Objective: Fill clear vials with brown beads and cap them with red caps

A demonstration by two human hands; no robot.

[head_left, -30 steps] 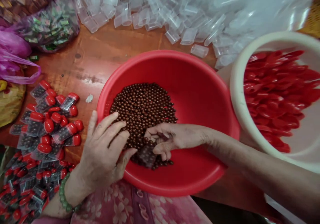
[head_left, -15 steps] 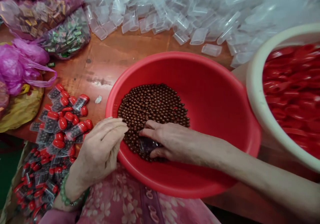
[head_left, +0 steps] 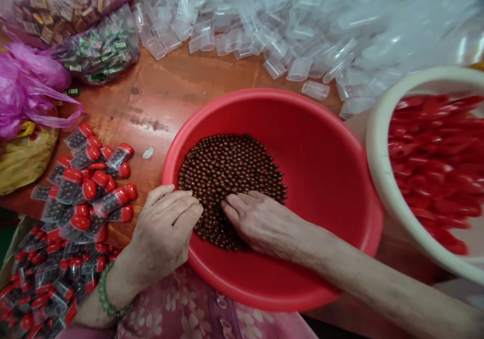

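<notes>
A red plastic basin [head_left: 321,142] holds a heap of small brown beads [head_left: 230,170]. My right hand [head_left: 264,223] lies palm down on the near part of the heap. Its fingers are pressed together and curled over a small clear vial, which is hidden beneath the palm. My left hand [head_left: 166,228] reaches over the basin's near left rim. Its fingers are stretched out, with the tips touching the beads beside the right hand, and it holds nothing. A green bead bracelet [head_left: 106,298] is on the left wrist.
Several filled vials with red caps [head_left: 79,198] are piled left of the basin on the wooden table [head_left: 166,92]. Empty clear vials [head_left: 272,31] are heaped at the back. A cream basin [head_left: 381,178] of red caps stands at the right. Bags [head_left: 34,82] lie at the far left.
My right hand has turned palm down and pressed into the beads, covering the vial it held. My left hand has closed in toward it. The view has shifted slightly.
</notes>
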